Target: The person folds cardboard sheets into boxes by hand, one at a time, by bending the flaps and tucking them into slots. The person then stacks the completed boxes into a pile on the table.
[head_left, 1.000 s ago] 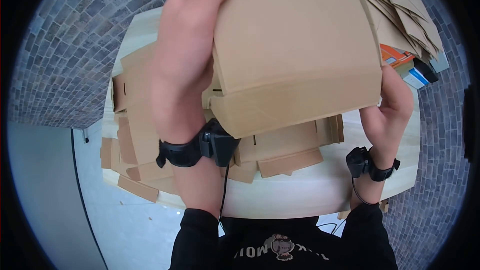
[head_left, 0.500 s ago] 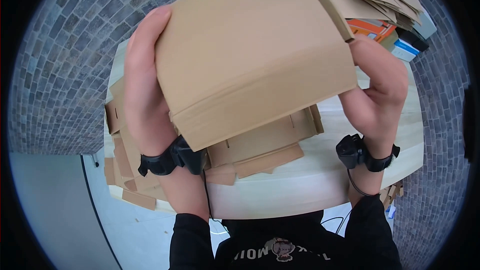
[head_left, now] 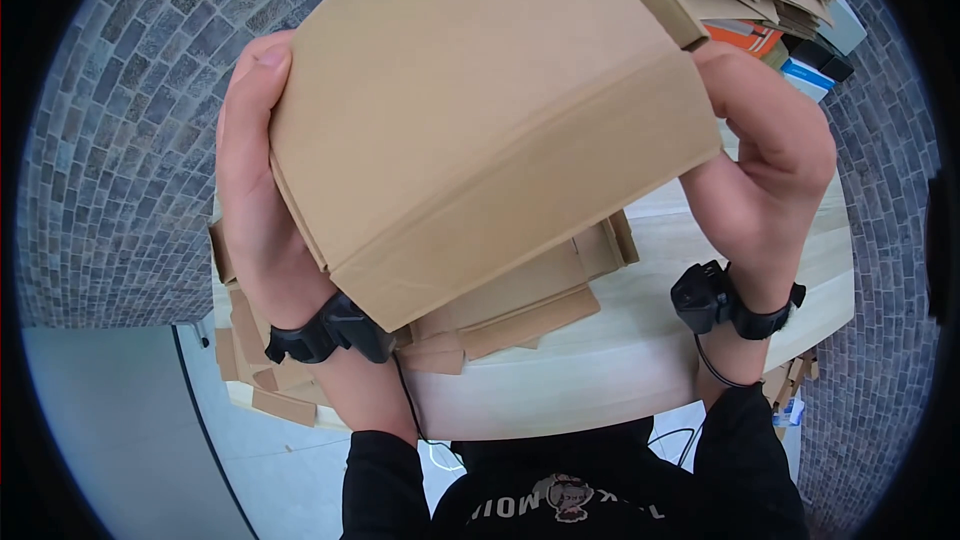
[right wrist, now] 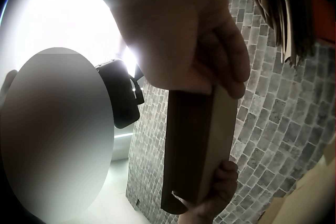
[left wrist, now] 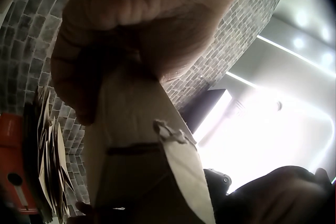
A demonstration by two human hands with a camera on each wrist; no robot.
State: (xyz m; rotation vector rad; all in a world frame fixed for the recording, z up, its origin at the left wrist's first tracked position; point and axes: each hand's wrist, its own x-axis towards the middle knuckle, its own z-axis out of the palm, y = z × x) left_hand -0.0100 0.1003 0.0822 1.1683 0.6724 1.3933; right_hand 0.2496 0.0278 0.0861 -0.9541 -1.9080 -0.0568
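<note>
head view: cardboard box (head_left: 480,100) at upper middle, left hand (head_left: 250,160) curled around its left edge, right hand (head_left: 770,130) gripping its right. uneven squeezing could buckle a wall (head_left: 540,190) (one edge (left wrist: 176,134) looks frayed) or drop it onto cardboard pieces (head_left: 530,320) at lower middle.
</note>
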